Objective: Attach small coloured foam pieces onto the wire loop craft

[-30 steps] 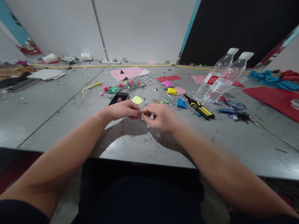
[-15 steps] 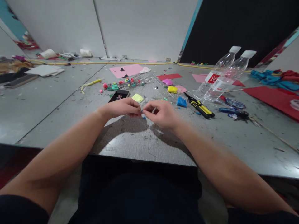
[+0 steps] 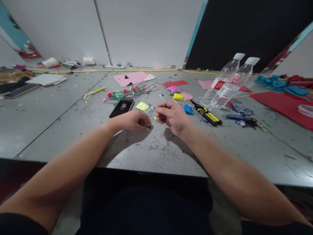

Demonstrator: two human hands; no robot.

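Observation:
My right hand (image 3: pixel 173 119) is raised a little above the table, thumb and forefinger pinched on a tiny piece of blue clay (image 3: pixel 155 108). Its other fingers are curled, and a small yellow-green bit (image 3: pixel 156 118) shows right beside them. My left hand (image 3: pixel 137 120) rests low at the tabletop, fingertips closed on another small blue clay piece (image 3: pixel 150 126). Just beyond the hands lie a flattened pale yellow clay lump (image 3: pixel 142 106) and a black phone (image 3: pixel 122 108). To the right of my right hand is a blue clay lump (image 3: pixel 188 109).
Black-and-yellow pliers (image 3: pixel 207 113) lie at the right, before two clear plastic bottles (image 3: pixel 226 89). Yellow (image 3: pixel 178 96) and magenta clay (image 3: pixel 173 89) sit farther back. Thin sticks with coloured clay bits (image 3: pixel 133 90) lie behind the phone. Red sheets (image 3: pixel 276 106) cover the far right.
My hands, together at the fingertips before, have moved apart. The right hand has risen slightly with a blue bit; the left has lowered towards the table, uncovering more of the phone.

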